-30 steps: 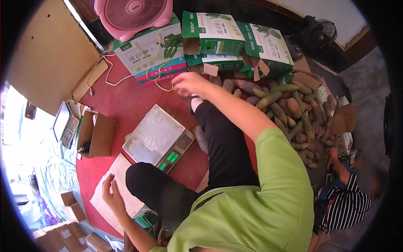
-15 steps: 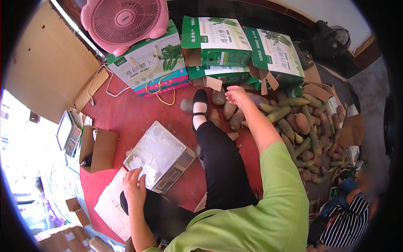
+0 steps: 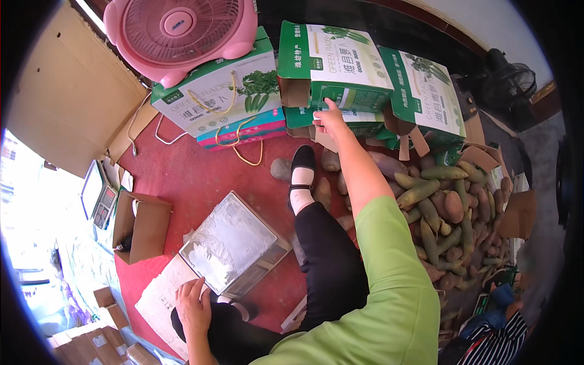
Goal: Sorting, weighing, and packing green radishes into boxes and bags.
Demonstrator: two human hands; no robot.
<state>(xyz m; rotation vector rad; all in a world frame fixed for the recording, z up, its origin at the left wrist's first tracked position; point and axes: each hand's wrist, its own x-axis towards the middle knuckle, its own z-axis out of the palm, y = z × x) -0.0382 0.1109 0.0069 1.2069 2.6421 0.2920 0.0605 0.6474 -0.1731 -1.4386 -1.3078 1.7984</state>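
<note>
My right hand [image 3: 330,120] is stretched forward, fingers apart and holding nothing I can see. It is over the front of the stacked green-and-white cartons; whether it touches them I cannot tell. The upper carton [image 3: 353,55] and a lower carton [image 3: 365,117] are behind it, with loose cardboard flaps. Near my left knee, my left hand [image 3: 193,304] hangs loosely open beside the corner of a flat scale [image 3: 228,243] with a silvery, plastic-covered top. My shoed foot [image 3: 302,161] rests on the red mat between the cartons and a heap of green and brownish radish-like roots [image 3: 450,207].
A pink box fan [image 3: 179,24] stands on a handled gift carton [image 3: 219,91]. Another green-and-white carton [image 3: 426,91] is at the right, with a black fan [image 3: 511,79] behind. At left are an open brown box [image 3: 143,228] and a second scale [image 3: 100,194]. A striped-shirted person [image 3: 499,340] is lower right.
My right hand has moved up and slightly left, from above the roots to the carton fronts. The view has shifted a little; my left hand stays near my knee.
</note>
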